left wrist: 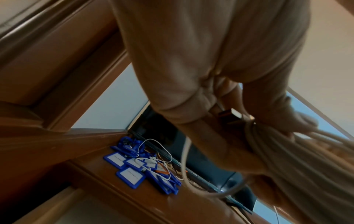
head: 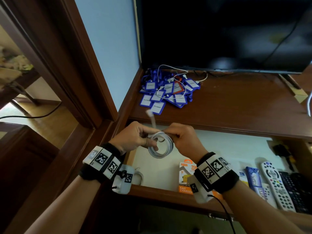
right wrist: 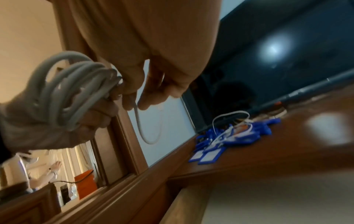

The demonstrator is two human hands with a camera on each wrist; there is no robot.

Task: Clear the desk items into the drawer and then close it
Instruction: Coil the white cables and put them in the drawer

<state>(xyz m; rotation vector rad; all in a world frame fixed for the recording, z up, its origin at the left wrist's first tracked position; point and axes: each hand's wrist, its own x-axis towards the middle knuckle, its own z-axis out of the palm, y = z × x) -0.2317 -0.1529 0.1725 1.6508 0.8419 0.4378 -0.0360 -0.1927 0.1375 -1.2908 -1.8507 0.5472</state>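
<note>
A white cable (head: 161, 146) is held in a coil.
It is gripped by the left hand (head: 135, 137) and pinched by the right hand (head: 184, 139), above the open drawer (head: 219, 149).

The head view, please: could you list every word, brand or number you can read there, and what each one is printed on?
"FELAWAY": roughly how the blue badge holders on the desk read; the letters are small.
"FAST CHARGER": orange charger box in the open drawer.
"25": same box, the rest hidden by the right hand's wristband.
Remote control buttons: too small to read.
</note>
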